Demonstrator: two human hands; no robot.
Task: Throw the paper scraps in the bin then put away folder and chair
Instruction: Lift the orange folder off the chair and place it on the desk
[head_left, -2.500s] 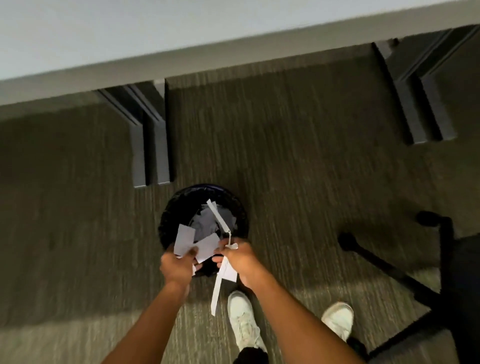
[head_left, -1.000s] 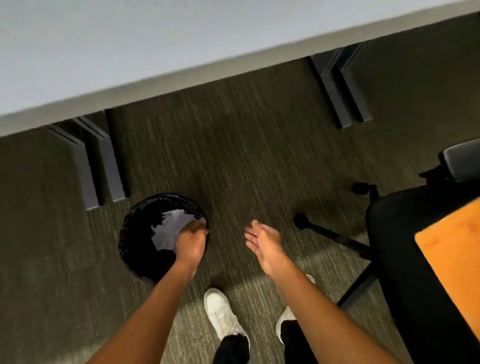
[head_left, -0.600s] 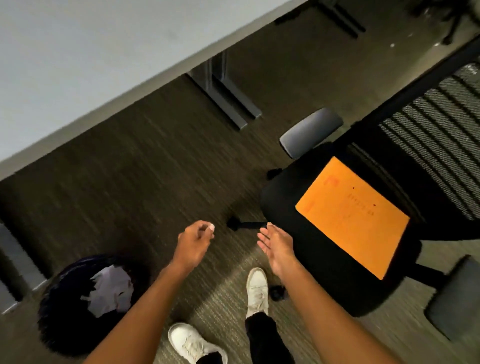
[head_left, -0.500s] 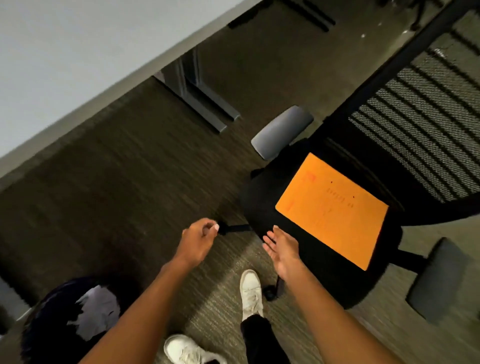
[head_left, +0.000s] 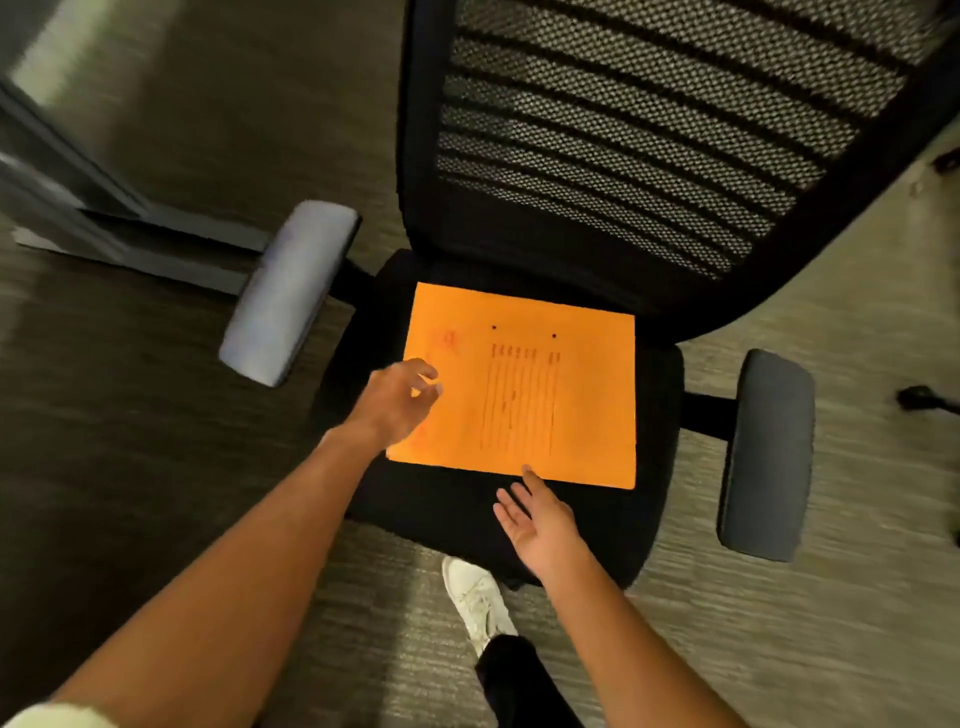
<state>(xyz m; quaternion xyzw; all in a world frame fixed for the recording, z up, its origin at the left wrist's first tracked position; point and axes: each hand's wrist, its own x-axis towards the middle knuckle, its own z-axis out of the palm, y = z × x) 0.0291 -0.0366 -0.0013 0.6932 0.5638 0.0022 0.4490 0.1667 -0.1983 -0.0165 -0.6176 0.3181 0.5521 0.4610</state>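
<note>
An orange folder (head_left: 540, 395) lies flat on the black seat of an office chair (head_left: 618, 176) with a mesh back and two grey armrests. My left hand (head_left: 397, 402) hovers over the folder's left edge with its fingers loosely curled and nothing in them. My right hand (head_left: 537, 522) is just in front of the folder's near edge, palm up, fingers apart and empty. The bin and the paper scraps are out of view.
A grey metal desk leg and foot (head_left: 135, 236) stand on the carpet left of the chair. My white shoe (head_left: 478, 603) is on the floor in front of the seat. A black caster (head_left: 922, 400) shows at the right edge.
The view has swung right from the bin to the chair. Both empty hands moved forward; the left now reaches over the folder, the right is at its near edge.
</note>
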